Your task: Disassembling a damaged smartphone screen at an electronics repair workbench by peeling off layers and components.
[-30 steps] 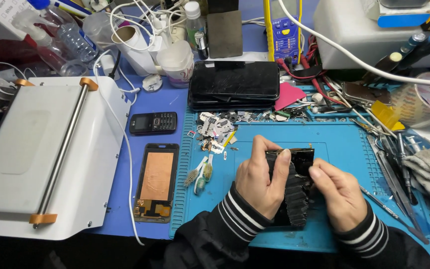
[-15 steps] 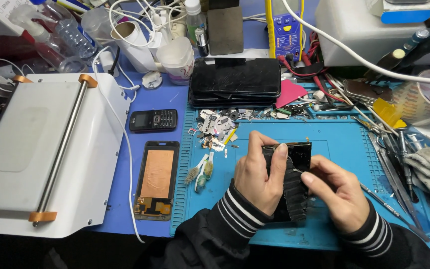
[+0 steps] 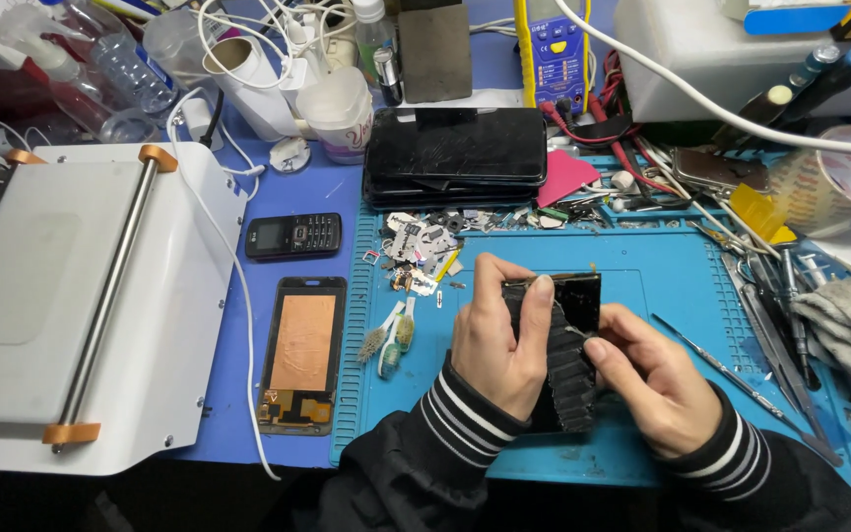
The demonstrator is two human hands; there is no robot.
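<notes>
Here, the left hand (image 3: 494, 340) grips a flat black rectangular phone panel (image 3: 568, 340), fingers wrapped over its top left edge, thumb side toward the body, holding it tilted above the blue silicone work mat (image 3: 682, 296). The right hand (image 3: 647, 379) is curled at the panel's right edge, thumb and forefinger pinched on a thin metal tool whose tip meets the dark ridged layer at the panel's middle; exactly what the tip catches is too small to tell.

To do this well, I judge the left grip should stay firm but not bend the panel, since glass like this cracks under twist. The tool tip wants to ride shallow, nearly flat to the surface, working along the seam in short strokes rather than levering hard at one spot. Resting both wrists on the mat would steady the motion.

Just left of the hands lie two small brushes (image 3: 391, 340) and a copper-backed phone screen in a black frame (image 3: 302, 355); a small black keypad phone (image 3: 293, 236) sits beyond it. A stack of black cracked phone screens (image 3: 455, 158) lies further up the mat.
</notes>
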